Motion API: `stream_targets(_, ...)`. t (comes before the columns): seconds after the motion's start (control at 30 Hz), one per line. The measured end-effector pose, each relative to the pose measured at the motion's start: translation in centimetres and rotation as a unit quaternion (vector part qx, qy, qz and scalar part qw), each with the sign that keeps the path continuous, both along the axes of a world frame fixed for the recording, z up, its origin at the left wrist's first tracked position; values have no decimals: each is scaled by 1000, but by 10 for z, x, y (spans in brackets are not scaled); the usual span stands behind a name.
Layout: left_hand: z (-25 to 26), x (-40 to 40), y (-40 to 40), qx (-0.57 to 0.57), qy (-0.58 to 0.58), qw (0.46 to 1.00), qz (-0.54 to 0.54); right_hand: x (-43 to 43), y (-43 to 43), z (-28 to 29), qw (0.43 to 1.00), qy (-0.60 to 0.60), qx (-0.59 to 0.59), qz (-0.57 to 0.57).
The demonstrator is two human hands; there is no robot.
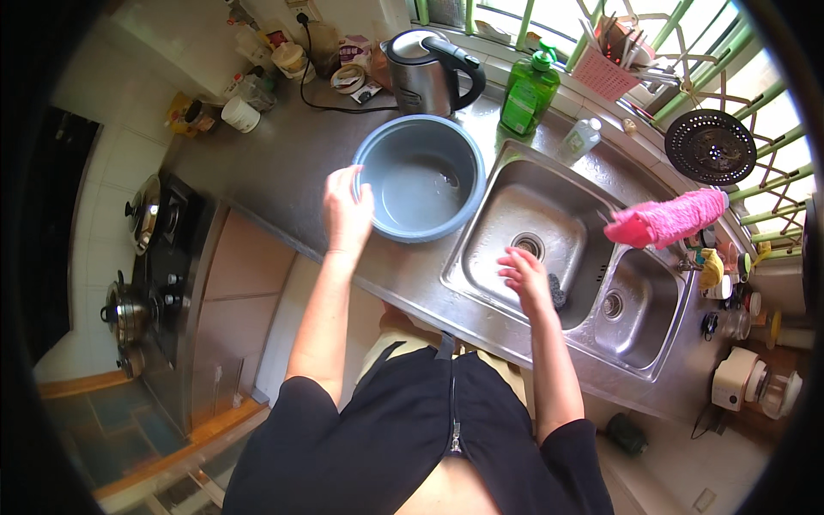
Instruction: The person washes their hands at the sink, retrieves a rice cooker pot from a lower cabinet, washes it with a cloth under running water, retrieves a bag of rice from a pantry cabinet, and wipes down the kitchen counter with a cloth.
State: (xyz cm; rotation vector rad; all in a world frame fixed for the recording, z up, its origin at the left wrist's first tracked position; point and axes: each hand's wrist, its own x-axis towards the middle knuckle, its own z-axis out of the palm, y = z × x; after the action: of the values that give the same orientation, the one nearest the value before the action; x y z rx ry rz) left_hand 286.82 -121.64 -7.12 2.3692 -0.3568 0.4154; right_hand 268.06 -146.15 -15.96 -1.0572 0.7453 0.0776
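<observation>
A round blue-grey basin [421, 177] stands on the stainless-steel counter, left of the sink. Its inside looks wet near the bottom. My left hand [347, 203] is at the basin's left rim, with the thumb over the inner side and the fingers by the edge. My right hand [524, 273] hovers above the larger bowl of the double sink [502, 187], fingers spread and holding nothing. Below that hand, a dark scouring pad [556, 291] sits by the bowl's near side. The sink drain [528, 244] is just beyond my fingertips.
Behind the basin stands an electric kettle [418, 77], beside a green pump bottle [528, 93] and a small clear bottle [581, 138]. A pink cloth sleeve [673, 217] covers something over the smaller bowl. A gas stove [174, 219] with pots is at left, jars and a small appliance [737, 380] at right.
</observation>
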Motion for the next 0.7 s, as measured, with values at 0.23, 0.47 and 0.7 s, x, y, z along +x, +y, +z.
stream_targets(0.23, -42, 55, 42, -380, 478, 791, -32, 62, 102, 38, 992, -44, -116, 32)
stream_targets(0.47, 21, 32, -19, -285, 430, 782, -349, 32, 122, 3, 970, -30, -65, -232)
stream_targets(0.7, 52, -83, -77, 40, 85, 826, -555, 34, 141, 6, 949, -55, 61, -305)
